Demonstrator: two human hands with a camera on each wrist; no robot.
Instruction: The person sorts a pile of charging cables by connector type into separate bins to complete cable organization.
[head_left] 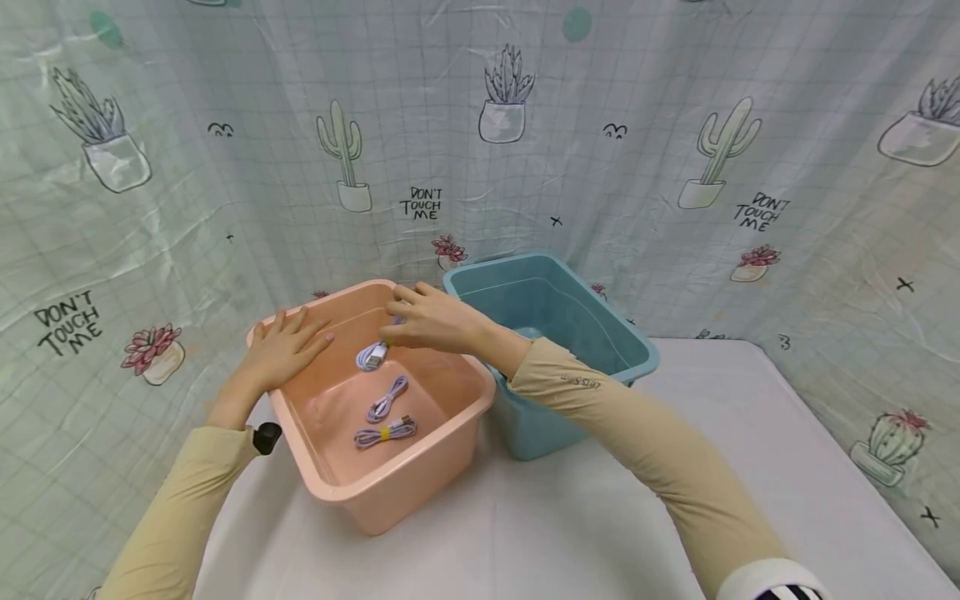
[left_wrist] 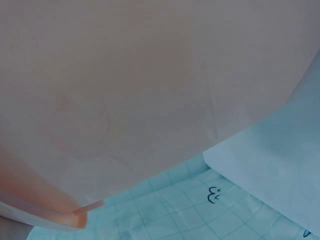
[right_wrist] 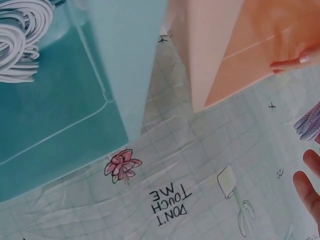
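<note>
My right hand [head_left: 431, 321] is over the back of a peach plastic bin [head_left: 416, 482], pinching a bundled pale-purple USB cable [head_left: 372, 357]. Part of this bundle hides behind the fingers, and its metal plug points down. The right wrist view catches the same coil [right_wrist: 309, 122] beside the fingertips. Two more cables lie on the bin's floor: a tied one [head_left: 387, 398] and, nearer the front, one with a yellow band [head_left: 385, 432]. Fingers spread, my left hand [head_left: 281, 354] rests on the bin's left rim; the left wrist view shows only the bin's outer wall [left_wrist: 130, 90].
A teal bin [head_left: 536, 421] stands close to the right of the peach one, with white coiled cables [right_wrist: 22, 37] inside. Both bins sit on a white-covered table [head_left: 720, 417]. A cactus-print curtain [head_left: 420, 100] hangs behind and at the sides.
</note>
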